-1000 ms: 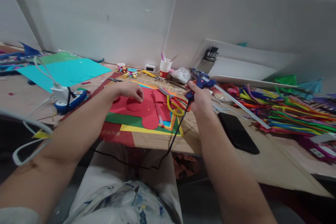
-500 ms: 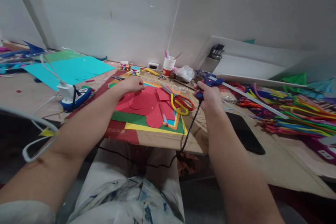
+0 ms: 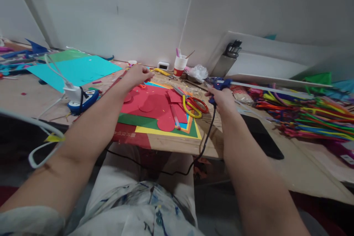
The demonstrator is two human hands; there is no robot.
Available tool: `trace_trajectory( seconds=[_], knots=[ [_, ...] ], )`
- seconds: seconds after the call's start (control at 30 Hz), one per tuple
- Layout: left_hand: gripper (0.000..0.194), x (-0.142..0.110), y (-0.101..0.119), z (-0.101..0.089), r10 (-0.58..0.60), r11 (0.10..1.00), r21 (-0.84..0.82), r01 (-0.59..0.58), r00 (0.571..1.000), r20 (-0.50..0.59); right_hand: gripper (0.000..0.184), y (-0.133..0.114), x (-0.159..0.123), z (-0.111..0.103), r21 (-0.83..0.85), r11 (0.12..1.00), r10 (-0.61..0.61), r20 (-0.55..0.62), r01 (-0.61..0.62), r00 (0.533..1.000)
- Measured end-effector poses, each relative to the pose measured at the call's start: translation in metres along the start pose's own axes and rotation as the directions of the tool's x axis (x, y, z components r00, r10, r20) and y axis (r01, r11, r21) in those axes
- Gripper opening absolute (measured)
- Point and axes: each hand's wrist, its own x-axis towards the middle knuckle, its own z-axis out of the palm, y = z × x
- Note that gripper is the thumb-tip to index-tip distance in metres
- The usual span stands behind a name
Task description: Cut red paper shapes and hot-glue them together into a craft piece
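My right hand (image 3: 221, 96) is closed round the handle of a blue glue gun (image 3: 221, 84). A long pale glue stick (image 3: 265, 89) sticks out of its back, and a black cord (image 3: 205, 143) runs down from the grip. My left hand (image 3: 141, 73) hovers near the back edge of the red paper (image 3: 149, 97), fingers loosely bent and apart, with nothing visible in them. It hides a small decorated cup behind it. Just below the hand lies a small orange-red loop (image 3: 142, 86). Red paper shapes, a marker pen (image 3: 175, 117) and scissors (image 3: 190, 106) lie on the stacked paper.
A paper cup (image 3: 180, 67) with pens stands by the wall. At right are a black phone (image 3: 262, 136) and bundled pipe cleaners (image 3: 318, 112). A bottle (image 3: 225, 61) leans behind. Leftward lie turquoise sheets (image 3: 77, 72) and a blue power strip (image 3: 84, 103) with a white plug.
My left hand has moved up and away from me, off the red paper towards the small decorated cup, uncovering the orange-red loop. My right hand keeps the glue gun; the view has shifted slightly.
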Motion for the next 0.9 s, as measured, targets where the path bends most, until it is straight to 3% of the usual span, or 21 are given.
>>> trace_trajectory(
  seconds=[0.07, 0.1, 0.17, 0.23, 0.27, 0.33, 0.47, 0.73, 0.8, 0.9],
  knots=[
    [0.034, -0.005, 0.005, 0.001, 0.108, 0.994, -0.03, -0.104, 0.972, 0.21, 0.016, 0.003, 0.002, 0.0, -0.054, 0.998, -0.035, 0.01, 0.036, 0.999],
    [0.032, -0.009, 0.009, 0.004, 0.183, 0.982, -0.024, -0.188, 0.906, 0.38, 0.016, 0.004, 0.003, 0.001, -0.073, 0.996, -0.051, 0.013, 0.051, 0.999],
    [0.037, -0.018, 0.02, 0.014, 0.296, 0.945, -0.087, -0.314, 0.717, 0.631, 0.016, 0.004, 0.003, 0.001, -0.087, 0.994, -0.066, 0.013, 0.067, 0.998],
    [0.051, -0.028, 0.03, 0.026, 0.379, 0.906, -0.171, -0.388, 0.558, 0.738, 0.015, 0.004, 0.002, 0.002, -0.079, 0.995, -0.065, 0.007, 0.066, 0.998],
    [0.059, -0.032, 0.034, 0.031, 0.409, 0.886, -0.2, -0.418, 0.502, 0.762, 0.015, 0.003, 0.002, 0.002, -0.074, 0.995, -0.065, 0.004, 0.065, 0.998],
    [0.071, -0.04, 0.04, 0.039, 0.427, 0.866, -0.207, -0.456, 0.456, 0.781, 0.015, 0.002, 0.001, 0.002, -0.072, 0.995, -0.066, 0.0, 0.066, 0.998],
    [0.076, -0.046, 0.042, 0.046, 0.437, 0.825, -0.147, -0.546, 0.45, 0.779, 0.015, 0.002, 0.001, 0.004, -0.1, 0.992, -0.076, 0.003, 0.076, 0.997],
    [0.046, -0.051, 0.051, 0.04, 0.479, 0.77, -0.09, -0.632, 0.48, 0.735, 0.012, 0.006, 0.003, 0.007, -0.095, 0.989, -0.108, 0.015, 0.109, 0.994],
    [0.034, -0.052, 0.053, 0.034, 0.477, 0.785, -0.073, -0.616, 0.524, 0.705, 0.012, 0.008, 0.004, 0.007, -0.096, 0.989, -0.115, 0.023, 0.117, 0.993],
    [0.026, -0.047, 0.051, 0.025, 0.444, 0.818, 0.035, -0.575, 0.668, 0.598, 0.012, 0.01, 0.007, 0.007, -0.086, 0.989, -0.123, 0.021, 0.124, 0.992]
  ],
)
